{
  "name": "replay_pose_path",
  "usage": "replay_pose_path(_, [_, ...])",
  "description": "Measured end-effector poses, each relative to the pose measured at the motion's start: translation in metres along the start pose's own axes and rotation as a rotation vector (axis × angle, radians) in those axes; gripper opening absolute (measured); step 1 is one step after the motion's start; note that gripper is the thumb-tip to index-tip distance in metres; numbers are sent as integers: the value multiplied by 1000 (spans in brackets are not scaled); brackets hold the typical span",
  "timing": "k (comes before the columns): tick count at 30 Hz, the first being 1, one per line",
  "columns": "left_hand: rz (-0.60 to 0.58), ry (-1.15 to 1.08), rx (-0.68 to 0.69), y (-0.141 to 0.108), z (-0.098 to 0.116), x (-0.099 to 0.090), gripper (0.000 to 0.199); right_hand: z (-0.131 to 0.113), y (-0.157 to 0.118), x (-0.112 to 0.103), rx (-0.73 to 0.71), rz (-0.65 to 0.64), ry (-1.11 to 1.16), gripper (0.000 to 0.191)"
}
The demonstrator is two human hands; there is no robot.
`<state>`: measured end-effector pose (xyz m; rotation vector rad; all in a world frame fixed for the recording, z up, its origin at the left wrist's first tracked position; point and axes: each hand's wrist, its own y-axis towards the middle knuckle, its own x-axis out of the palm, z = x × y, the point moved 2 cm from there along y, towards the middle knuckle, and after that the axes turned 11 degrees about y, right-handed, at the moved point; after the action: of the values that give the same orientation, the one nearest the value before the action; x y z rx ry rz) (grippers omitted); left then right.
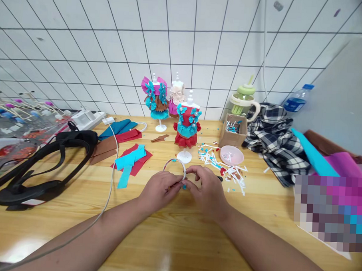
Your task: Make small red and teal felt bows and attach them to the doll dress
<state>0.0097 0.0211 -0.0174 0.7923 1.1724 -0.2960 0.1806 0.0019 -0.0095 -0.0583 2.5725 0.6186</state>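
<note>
A thin whitish ring with small coloured bits on it is held upright over the table's middle. My left hand pinches its lower edge. My right hand touches the ring's right side with thumb and index finger, and a small blue bit shows between the fingertips. Just behind stands a small mannequin in a red and blue paper dress. Two more dressed mannequins, one in purple, brown and blue and one in cream and pink, stand farther back.
White and blue paper scraps lie right of the mannequins, near a pink dish and a cardboard box. Folded coloured paper, a white cable and a black strap frame lie left. A checked cloth is at right.
</note>
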Motion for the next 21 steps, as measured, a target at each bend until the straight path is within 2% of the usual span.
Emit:
replay_pose_path(6, [-9,34,47,-1,-1,2,20,2,2,0,20,-56,26,9])
replay_pose_path(10, [-44,6,22,0,-2,3,19,6,3,0,-11,-95,53,5])
replay_pose_path(13, [-58,-26,-31,1,-2,2,20,9,3,-1,17,-33,69,8])
replay_pose_path(15, [-73,-60,-64,1,-1,1,20,10,2,-2,32,38,98,20])
replay_pose_path(17, [-89,-98,-87,2,0,0,21,9,2,-2,2,46,126,28])
replay_pose_path(21, [-97,-162,-124,2,1,-1,22,7,4,-3,-93,34,132,13])
